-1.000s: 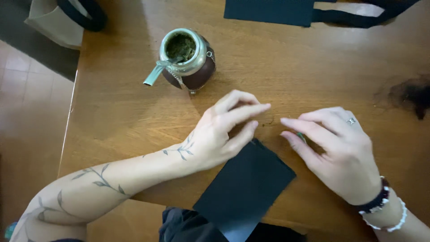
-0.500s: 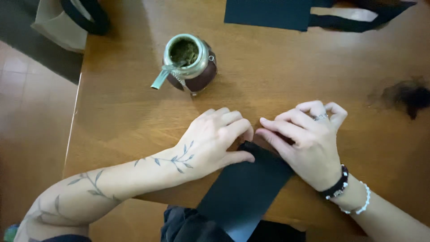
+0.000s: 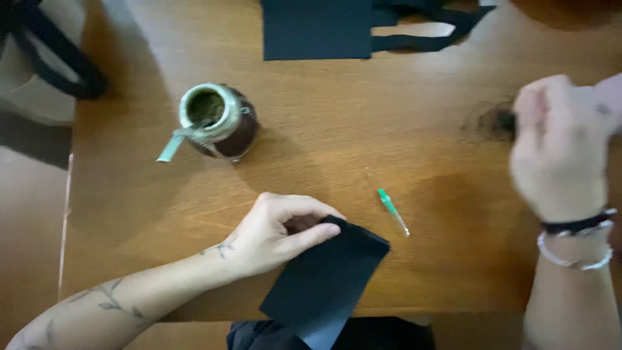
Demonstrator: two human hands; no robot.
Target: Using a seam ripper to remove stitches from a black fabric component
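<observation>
Since half a second ago, the right hand (image 3: 560, 149) has lifted away from the black fabric piece (image 3: 324, 279) and now hangs blurred near a dark tuft (image 3: 495, 122) at the table's right side; whether it grips anything cannot be told. The left hand (image 3: 275, 233) pinches the fabric's upper corner between thumb and fingers, pinning it at the table (image 3: 363, 123) edge. Just beside it lies a green-tipped pin (image 3: 392, 210), uncovered. Farther off stand a gourd cup with a metal straw (image 3: 217, 122) and more black cloth (image 3: 324, 29).
</observation>
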